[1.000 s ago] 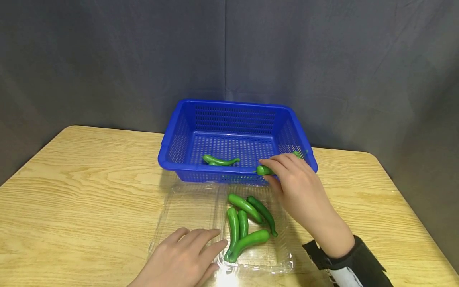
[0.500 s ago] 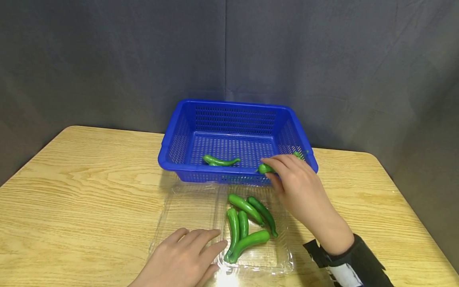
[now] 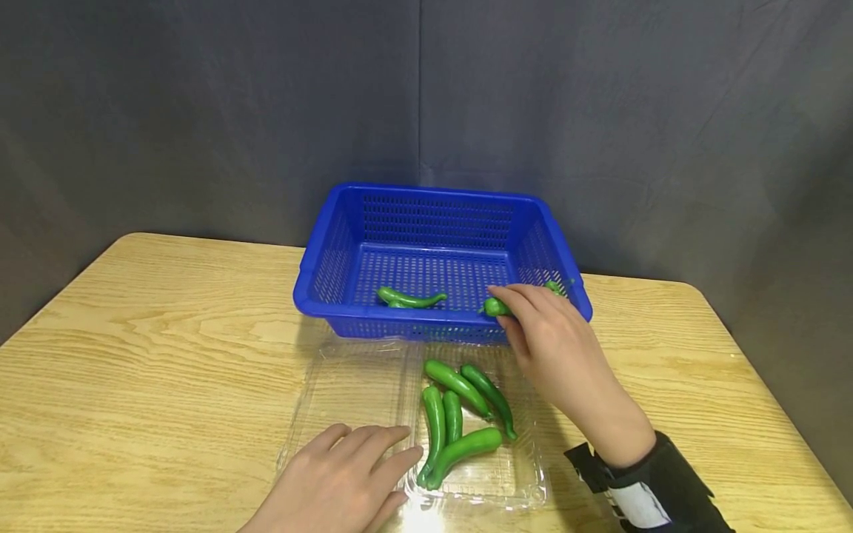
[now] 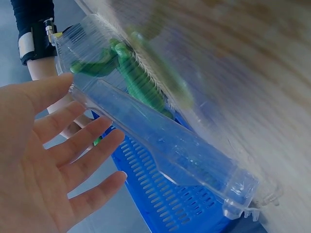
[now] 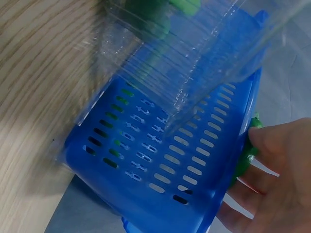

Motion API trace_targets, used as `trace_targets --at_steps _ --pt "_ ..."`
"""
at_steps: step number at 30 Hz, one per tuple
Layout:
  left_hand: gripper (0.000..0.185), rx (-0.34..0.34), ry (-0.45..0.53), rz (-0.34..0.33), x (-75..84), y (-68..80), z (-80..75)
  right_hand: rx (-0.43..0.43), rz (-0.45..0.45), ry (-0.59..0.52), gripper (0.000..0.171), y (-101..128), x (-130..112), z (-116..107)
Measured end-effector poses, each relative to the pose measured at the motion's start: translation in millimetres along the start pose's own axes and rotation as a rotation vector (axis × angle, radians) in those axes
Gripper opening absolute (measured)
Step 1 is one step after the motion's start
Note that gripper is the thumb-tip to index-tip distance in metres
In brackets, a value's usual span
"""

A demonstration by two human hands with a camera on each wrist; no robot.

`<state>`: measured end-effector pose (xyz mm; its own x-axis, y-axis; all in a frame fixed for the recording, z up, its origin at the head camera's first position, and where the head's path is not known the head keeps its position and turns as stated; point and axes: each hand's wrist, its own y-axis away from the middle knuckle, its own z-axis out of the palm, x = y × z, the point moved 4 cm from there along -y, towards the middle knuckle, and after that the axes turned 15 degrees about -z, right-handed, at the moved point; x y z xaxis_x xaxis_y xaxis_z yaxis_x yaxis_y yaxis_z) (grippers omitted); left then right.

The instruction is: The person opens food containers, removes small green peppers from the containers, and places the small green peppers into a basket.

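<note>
My right hand point(image 3: 549, 337) holds a green pepper point(image 3: 496, 306) over the front rim of the blue basket point(image 3: 393, 312), near its right end. In the right wrist view the thumb and fingers close round that pepper point(image 5: 245, 158) beside the rim, and much of it is hidden. My left hand point(image 3: 343, 474) lies low over the hinge of a clear plastic clamshell box point(image 3: 353, 385), fingers loosely extended; the left wrist view shows nothing in its palm. Several green peppers point(image 3: 466, 448) lie in the box's right half.
Inside the basket, at the front, lies a curved green pepper point(image 3: 416, 301) partly over another. More green point(image 3: 553, 286) shows behind my right hand. The box sits on the wooden table point(image 3: 166, 370) in front of the basket; a grey curtain point(image 3: 266, 111) hangs behind.
My right hand has shifted slightly up and to the right with the pepper, from in front of the basket's rim to just over it. The left hand has stayed still.
</note>
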<state>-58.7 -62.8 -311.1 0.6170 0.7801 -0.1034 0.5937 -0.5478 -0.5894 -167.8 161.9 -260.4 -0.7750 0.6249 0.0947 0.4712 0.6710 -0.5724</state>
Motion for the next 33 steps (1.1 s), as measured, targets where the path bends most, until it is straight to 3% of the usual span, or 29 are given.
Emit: trace_targets --at_steps 18,33 --pt "0.036 -0.018 0.011 -0.011 0.1 0.6 -0.2 -0.036 0.036 -0.007 0.040 1.8 3.3 2.1" --pt "0.034 0.010 0.000 -0.001 0.6 0.1 -0.5 -0.057 0.062 -0.003 0.044 2.9 5.2 3.0"
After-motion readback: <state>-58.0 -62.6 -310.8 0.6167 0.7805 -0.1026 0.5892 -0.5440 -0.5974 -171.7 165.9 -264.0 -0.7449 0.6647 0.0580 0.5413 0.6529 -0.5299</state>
